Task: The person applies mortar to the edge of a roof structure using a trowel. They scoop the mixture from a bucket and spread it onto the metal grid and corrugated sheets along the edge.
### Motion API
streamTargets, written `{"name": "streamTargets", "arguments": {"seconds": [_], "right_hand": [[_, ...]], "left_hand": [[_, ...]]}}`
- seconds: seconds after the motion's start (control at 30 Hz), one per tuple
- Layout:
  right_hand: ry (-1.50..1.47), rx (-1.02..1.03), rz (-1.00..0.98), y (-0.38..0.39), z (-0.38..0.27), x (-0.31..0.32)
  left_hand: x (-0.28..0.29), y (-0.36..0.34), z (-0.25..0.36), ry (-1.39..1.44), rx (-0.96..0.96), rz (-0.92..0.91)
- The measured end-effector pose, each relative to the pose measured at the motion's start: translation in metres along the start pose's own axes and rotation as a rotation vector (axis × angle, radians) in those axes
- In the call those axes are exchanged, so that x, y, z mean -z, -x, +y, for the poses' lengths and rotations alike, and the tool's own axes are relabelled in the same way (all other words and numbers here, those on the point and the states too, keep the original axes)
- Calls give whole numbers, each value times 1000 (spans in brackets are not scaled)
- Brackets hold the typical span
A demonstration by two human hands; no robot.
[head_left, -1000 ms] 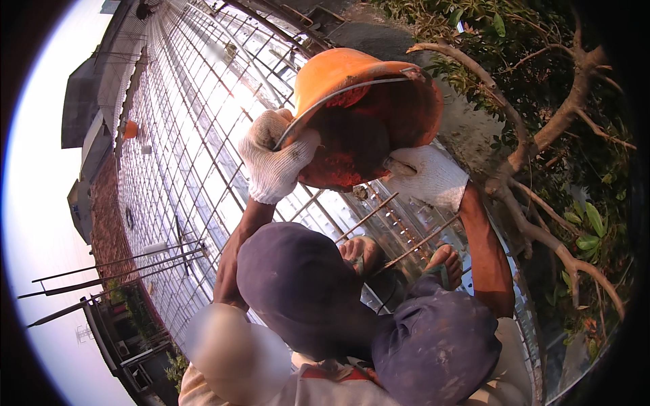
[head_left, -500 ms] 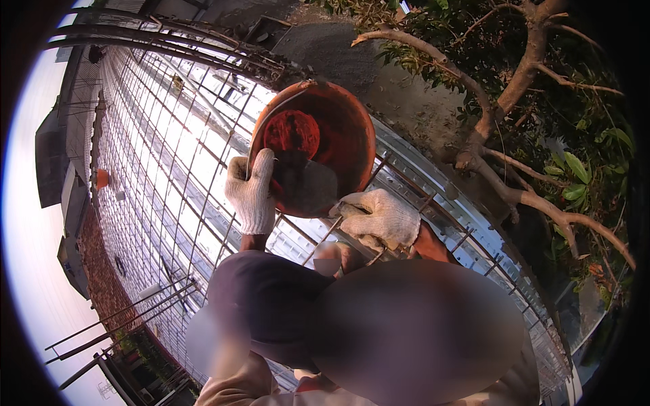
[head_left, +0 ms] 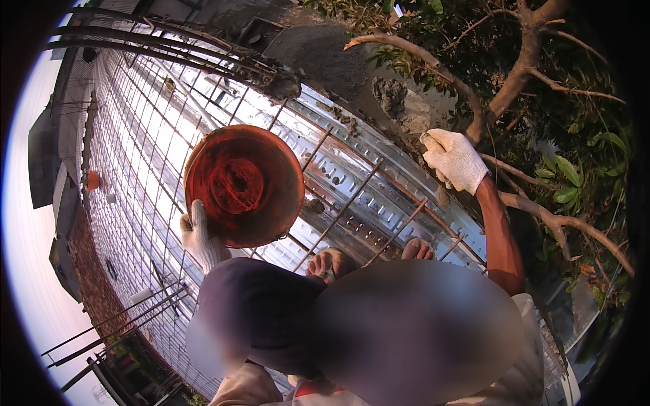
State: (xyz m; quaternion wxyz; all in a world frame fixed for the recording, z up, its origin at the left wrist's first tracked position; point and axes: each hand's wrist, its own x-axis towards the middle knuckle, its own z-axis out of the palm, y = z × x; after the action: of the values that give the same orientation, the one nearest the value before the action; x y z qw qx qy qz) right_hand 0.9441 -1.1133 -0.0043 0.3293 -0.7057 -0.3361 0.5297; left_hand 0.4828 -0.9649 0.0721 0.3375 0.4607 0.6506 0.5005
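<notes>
An orange-red bucket [head_left: 288, 183] is tilted so that its mouth faces me, with reddish residue on the inner bottom. My left hand [head_left: 203, 240], in a white knit glove, is closed on its near left rim, thumb over the edge. My right hand [head_left: 452, 161], gloved too, is stretched out to the right, past the deck's edge. Its fingers are loosely bent, the thumb apart from them, and I see nothing held. Beyond the edge is a grey, wet-looking clump [head_left: 389, 97]; whether it is falling or on the ground, I cannot tell.
A rebar grid [head_left: 330, 142] covers the shiny metal decking [head_left: 308, 240], and bare feet [head_left: 328, 262] stand among the bars. Small lumps lie on the deck. Tree branches [head_left: 521, 91] rise at the right, long dark bars [head_left: 169, 47] run across the far left, and a grey gravel heap [head_left: 318, 57] lies below.
The bucket has moved left and nearer in my left hand, and the grey matter inside it is gone. My right hand has swung away to the right. A grey clump has appeared beyond the edge.
</notes>
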Motion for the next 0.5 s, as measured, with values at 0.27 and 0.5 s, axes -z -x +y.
{"name": "streamTargets", "arguments": {"seconds": [0.27,0.5], "right_hand": [[1051,-134,-276,-92,-2,-69],[1147,-215,-476,-155,-30,-151]], "left_hand": [[-2,7,-23,-76,11,59],[12,9,-26,-117,69,86]]}}
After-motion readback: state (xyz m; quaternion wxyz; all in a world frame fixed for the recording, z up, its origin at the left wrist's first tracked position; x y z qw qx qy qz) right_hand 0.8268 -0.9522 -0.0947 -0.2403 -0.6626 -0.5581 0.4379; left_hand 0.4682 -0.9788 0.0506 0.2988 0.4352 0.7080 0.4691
